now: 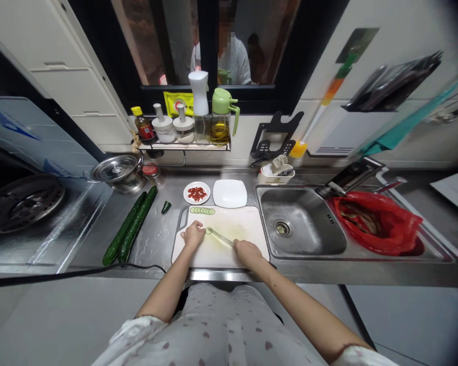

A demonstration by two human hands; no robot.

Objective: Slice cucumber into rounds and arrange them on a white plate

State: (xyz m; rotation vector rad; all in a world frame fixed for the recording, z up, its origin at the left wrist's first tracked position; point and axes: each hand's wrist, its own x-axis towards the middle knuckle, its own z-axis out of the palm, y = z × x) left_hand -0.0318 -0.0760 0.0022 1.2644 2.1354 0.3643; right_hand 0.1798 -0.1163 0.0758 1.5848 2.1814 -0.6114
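Note:
My right hand [248,252] is closed round the handle of a knife [224,239], whose blade points left across the white cutting board [217,256]. A thin cucumber slice [209,231] is at the blade's tip. My left hand [194,234] is over the board's left part with its fingers apart, the thumb beside that slice; whether it touches the slice is hard to tell. Along the board's far left edge lies an overlapping row of cucumber slices [202,210]. Two whole cucumbers [135,226] and a cut cucumber end [166,207] rest on the counter to the left.
Behind the board stand a plate of chopped red pieces [186,194] and a white square plate [230,193]. The sink [303,239] is at the right, with a red plastic bag [385,234] beyond it. A lidded pot [118,173] and seasoning rack [183,146] are behind. A cord [141,266] crosses the front left.

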